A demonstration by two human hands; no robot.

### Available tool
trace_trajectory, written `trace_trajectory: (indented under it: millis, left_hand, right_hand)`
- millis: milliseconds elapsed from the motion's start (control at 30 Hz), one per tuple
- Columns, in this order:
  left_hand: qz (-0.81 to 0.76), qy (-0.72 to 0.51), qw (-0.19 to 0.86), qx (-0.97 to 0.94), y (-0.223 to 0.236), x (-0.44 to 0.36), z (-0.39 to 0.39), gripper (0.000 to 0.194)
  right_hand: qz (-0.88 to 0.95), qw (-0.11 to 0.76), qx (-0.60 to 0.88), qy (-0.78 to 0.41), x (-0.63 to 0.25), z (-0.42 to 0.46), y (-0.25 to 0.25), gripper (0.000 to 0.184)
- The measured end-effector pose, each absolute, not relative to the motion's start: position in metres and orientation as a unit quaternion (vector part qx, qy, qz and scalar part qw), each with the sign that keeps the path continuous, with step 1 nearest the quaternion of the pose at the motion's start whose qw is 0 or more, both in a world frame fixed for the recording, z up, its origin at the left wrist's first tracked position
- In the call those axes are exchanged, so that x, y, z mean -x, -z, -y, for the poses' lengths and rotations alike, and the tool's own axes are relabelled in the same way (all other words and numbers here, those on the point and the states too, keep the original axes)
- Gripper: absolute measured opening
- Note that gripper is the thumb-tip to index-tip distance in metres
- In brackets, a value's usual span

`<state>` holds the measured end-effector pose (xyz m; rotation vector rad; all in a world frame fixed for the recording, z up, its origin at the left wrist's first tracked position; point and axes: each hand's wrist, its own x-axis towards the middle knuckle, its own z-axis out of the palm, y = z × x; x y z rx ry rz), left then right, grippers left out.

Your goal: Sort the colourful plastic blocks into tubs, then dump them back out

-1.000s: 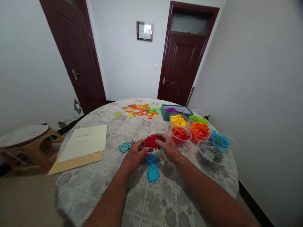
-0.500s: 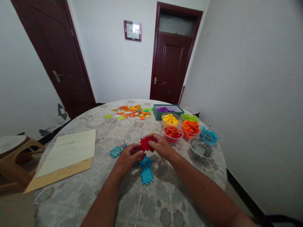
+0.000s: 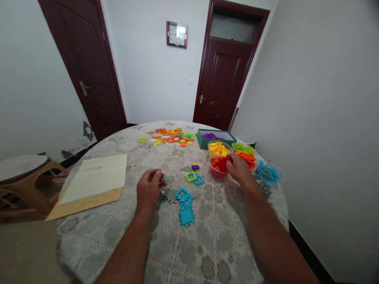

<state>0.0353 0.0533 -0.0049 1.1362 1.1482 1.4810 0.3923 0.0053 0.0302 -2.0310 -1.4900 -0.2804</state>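
Note:
My right hand is over the clear bowl of red pieces, fingers pinched at a red interlocking tile at the bowl's right side. My left hand hovers left of centre with its fingers curled and thumb pressed in; whatever it may hold is hidden. Just right of it, grey notched tiles lie partly behind the fingers. Blue interlocking tiles, one solid and one an open frame, lie joined on the cloth. Farther back are a yellow-green frame tile and a blue frame tile.
Bowls of yellow, green, orange, blue and grey pieces stand at the right. Behind them is a green box with purple pieces. Mixed pieces lie at the back, paper sheets at the left.
My right hand has moved right, from the centre to the red bowl, with the red tile. My left hand has parted from it and moved slightly left. The view has shifted a little.

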Motion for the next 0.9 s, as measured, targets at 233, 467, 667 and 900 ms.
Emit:
trace_trajectory:
  millis: [233, 467, 667, 900]
  left_hand:
    - [-0.521, -0.637, 0.375, -0.427, 0.005, -0.031, -0.058, 0.032]
    - [-0.522, -0.642, 0.370, -0.423, 0.003, -0.032, -0.057, 0.030]
    - [-0.529, -0.635, 0.371, -0.424, 0.005, -0.031, -0.058, 0.031]
    - [-0.515, -0.605, 0.396, -0.460, 0.011, -0.033, -0.059, 0.031]
  right_hand:
    - [0.580, 0.300, 0.729, 0.208, -0.395, -0.013, -0.003, 0.043]
    - [0.626, 0.350, 0.663, 0.216, -0.367, -0.008, -0.009, 0.034]
    - [0.750, 0.317, 0.574, 0.088, -0.299, -0.007, 0.007, 0.032]
    - [0.756, 0.186, 0.627, 0.015, -0.271, -0.012, 0.047, 0.023]
